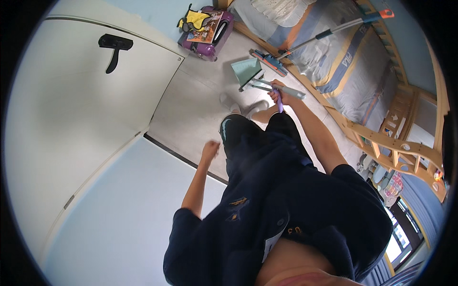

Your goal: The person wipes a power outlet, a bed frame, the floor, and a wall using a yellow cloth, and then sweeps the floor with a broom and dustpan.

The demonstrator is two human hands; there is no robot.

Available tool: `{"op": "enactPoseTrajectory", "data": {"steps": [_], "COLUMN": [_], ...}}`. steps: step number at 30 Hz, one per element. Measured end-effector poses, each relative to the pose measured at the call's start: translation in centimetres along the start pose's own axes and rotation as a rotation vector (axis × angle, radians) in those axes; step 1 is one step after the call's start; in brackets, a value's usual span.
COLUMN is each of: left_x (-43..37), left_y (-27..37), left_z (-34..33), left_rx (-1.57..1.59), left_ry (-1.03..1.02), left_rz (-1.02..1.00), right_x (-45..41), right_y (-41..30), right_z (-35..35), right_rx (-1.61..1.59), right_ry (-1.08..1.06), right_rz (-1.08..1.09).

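Observation:
My right hand (277, 92) grips the upright handle (296, 93) of a pale green dustpan (246, 68). A purple handle (279, 103), perhaps a broom's or brush's, is in the same grasp. The pan is low, close to the floor beyond my feet. Beside my left thigh hangs my left hand (211, 149), slightly blurred, its fingers curled with nothing seen in them.
A flat mop (270, 63) leans against the wooden bed (315, 84) on the right. By the wall ahead lies a purple suitcase (204, 50) with a book (204, 34) and a yellow cloth item (195, 20) on it. To the left is a white door (89, 107) with a black handle (115, 44).

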State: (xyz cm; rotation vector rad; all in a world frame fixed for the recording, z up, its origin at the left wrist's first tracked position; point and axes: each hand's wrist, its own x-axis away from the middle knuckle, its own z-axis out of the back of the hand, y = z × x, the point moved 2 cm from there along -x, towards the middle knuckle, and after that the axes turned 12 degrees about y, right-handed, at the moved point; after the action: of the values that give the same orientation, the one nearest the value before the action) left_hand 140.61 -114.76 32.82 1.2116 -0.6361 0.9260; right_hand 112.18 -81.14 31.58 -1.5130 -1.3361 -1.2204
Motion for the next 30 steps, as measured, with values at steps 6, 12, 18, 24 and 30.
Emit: {"op": "enactPoseTrajectory", "data": {"steps": [6, 12, 18, 24, 30], "left_x": [13.3, 15.9, 10.6, 3.4, -2.8], "left_y": [-2.1, 7.3, 10.4, 7.5, 3.2], "left_z": [1.4, -1.6, -3.2, -3.5, -1.6], "left_rx": [-0.031, -0.049, -0.17, -0.331, -0.473], "left_ry": [-0.313, -0.118, 0.229, 0.312, 0.29], "left_rz": [-0.043, -0.034, -0.063, -0.02, -0.011], "right_x": [-3.9, -5.5, -11.9, -13.9, -9.7], "right_y": [-6.8, -10.2, -12.4, -14.7, -15.8], "right_z": [-1.3, -3.1, -1.8, 0.3, -2.0], "right_rx": [0.142, 0.276, 0.295, 0.243, 0.347], "right_ry": [0.03, 0.037, 0.101, 0.061, 0.095], "right_rz": [0.021, 0.301, 0.36, 0.349, 0.299]}}
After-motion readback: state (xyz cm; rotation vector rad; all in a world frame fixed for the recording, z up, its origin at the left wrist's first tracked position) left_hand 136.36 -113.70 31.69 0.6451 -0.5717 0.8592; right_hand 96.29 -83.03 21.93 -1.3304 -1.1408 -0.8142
